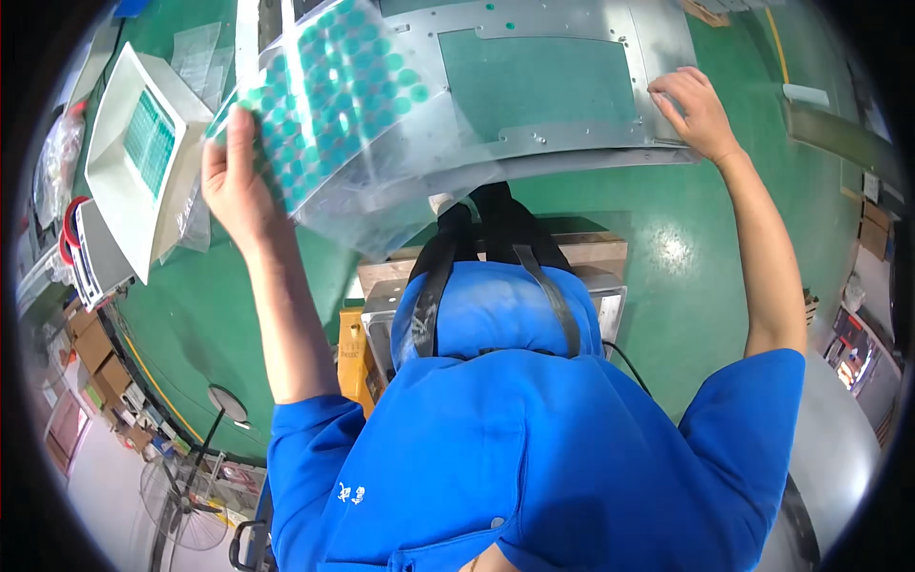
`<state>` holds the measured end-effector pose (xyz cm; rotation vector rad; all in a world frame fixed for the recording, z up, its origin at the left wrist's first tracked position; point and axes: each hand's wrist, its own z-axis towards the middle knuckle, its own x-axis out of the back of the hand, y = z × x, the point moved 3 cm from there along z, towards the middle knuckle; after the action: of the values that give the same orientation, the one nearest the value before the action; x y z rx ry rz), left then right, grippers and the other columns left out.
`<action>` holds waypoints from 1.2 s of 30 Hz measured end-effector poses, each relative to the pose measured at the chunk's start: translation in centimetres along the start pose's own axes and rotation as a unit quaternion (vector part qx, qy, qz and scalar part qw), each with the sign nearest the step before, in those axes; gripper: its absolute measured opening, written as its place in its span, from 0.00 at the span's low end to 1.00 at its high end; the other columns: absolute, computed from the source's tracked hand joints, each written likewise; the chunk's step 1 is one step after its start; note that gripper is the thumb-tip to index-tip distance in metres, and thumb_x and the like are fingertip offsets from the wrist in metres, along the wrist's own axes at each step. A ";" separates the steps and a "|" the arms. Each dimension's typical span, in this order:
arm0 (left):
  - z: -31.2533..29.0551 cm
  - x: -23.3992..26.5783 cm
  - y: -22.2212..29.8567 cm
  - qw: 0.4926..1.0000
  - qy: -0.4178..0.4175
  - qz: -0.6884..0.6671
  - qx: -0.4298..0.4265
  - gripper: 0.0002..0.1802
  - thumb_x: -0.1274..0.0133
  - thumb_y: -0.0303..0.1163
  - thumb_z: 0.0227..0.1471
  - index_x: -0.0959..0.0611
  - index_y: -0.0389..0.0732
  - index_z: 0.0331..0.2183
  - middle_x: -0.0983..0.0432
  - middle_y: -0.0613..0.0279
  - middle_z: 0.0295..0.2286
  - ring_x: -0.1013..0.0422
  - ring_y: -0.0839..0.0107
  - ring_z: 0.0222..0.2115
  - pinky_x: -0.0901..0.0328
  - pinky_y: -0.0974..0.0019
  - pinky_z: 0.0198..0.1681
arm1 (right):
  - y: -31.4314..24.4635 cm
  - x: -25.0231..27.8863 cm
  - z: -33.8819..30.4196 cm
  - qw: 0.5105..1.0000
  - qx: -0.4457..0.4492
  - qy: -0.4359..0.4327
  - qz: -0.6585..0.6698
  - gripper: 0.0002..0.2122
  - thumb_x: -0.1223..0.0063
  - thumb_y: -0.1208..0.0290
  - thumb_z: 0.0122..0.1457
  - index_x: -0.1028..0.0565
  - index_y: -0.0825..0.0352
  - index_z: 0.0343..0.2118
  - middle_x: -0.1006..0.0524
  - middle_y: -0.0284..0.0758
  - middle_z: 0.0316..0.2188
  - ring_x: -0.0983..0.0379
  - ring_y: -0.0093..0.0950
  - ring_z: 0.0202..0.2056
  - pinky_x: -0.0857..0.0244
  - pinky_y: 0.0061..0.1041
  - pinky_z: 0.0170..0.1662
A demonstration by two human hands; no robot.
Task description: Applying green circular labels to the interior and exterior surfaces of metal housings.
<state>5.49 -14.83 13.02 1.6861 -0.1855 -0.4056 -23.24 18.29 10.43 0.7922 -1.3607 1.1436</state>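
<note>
Between the thumb and fingers of my left hand (233, 186) is a sheet of round green stickers (334, 95), raised and tilted, with clear film hanging below it. It overlaps the left part of a grey metal panel (534, 153) in front of me. The panel has a large rectangular opening, small holes and a few green dots near its far edge. Over the panel's right part is my right hand (694, 110), its fingers curled and the thumb tip close to the index finger. Anything in that pinch is too small to make out.
On the left stands an open white box (172, 191) with a green dotted sheet inside, beside clear plastic bags (198, 67). A red tape roll (71, 229) lies nearer. A standing fan (181, 500) is at lower left. A yellow object (355, 357) sits by my seat.
</note>
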 end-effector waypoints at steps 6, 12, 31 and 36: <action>-1.0 0.3 0.5 0.994 -0.062 0.076 -0.038 0.05 0.48 0.27 0.46 0.23 0.37 0.28 0.27 0.67 0.25 0.34 0.84 0.24 0.41 0.81 0.28 | -0.1 -0.8 -0.1 0.994 -0.056 0.078 -0.046 0.07 0.56 0.66 0.51 0.27 0.63 0.26 0.27 0.32 0.24 0.34 0.30 0.31 0.46 0.28 0.45; -3.4 3.1 2.9 0.994 -0.053 0.056 -0.081 0.05 0.49 0.26 0.47 0.23 0.36 0.30 0.27 0.66 0.26 0.33 0.83 0.25 0.39 0.80 0.30 | 0.6 -1.1 -0.2 0.990 -0.130 0.031 -0.033 0.07 0.56 0.65 0.51 0.27 0.60 0.26 0.28 0.32 0.23 0.34 0.31 0.30 0.45 0.28 0.45; -6.4 -2.7 2.3 0.952 -0.186 0.241 -0.027 0.07 0.44 0.30 0.42 0.21 0.36 0.24 0.29 0.70 0.20 0.36 0.83 0.20 0.40 0.78 0.23 | -12.6 3.5 6.4 0.904 -0.015 0.070 0.422 0.14 0.46 0.70 0.47 0.31 0.67 0.37 0.31 0.36 0.37 0.36 0.30 0.43 0.44 0.26 0.47; -8.6 -6.7 0.3 0.959 -0.264 0.093 0.052 0.06 0.45 0.24 0.42 0.23 0.35 0.27 0.26 0.67 0.21 0.33 0.85 0.22 0.37 0.81 0.24 | -14.5 4.2 7.1 0.855 -0.042 -0.031 0.515 0.15 0.43 0.72 0.43 0.30 0.71 0.34 0.28 0.37 0.33 0.32 0.27 0.37 0.39 0.23 0.41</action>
<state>2.51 -4.61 15.35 1.6129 -0.7644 -0.7086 -12.57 7.96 17.98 -0.0511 -1.9446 1.8475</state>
